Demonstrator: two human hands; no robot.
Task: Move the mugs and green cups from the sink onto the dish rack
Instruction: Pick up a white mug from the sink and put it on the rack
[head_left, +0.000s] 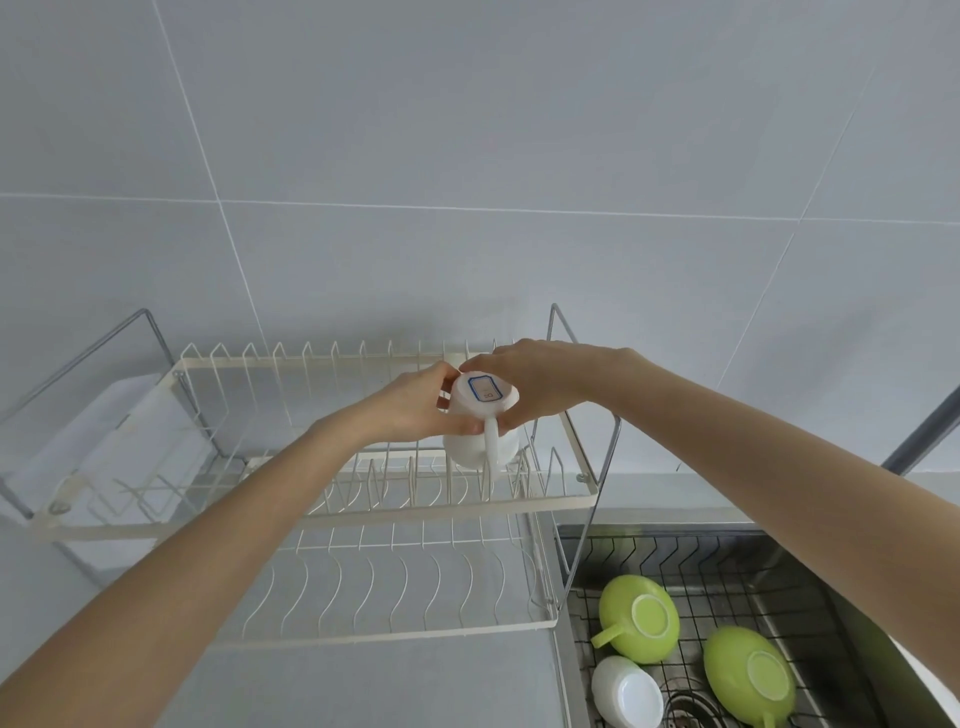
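Fingers of your left hand (415, 402) and right hand (540, 387) are clamping the upturned, rigid, breakable white mug (480, 423), handle at 6 o'clock.

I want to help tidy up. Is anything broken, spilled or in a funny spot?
Nothing looks broken or spilled. The white mug, held upside down by both hands over the rack's top shelf, has a sticker on its bottom. Two green cups and another white mug wait upside down in the sink.
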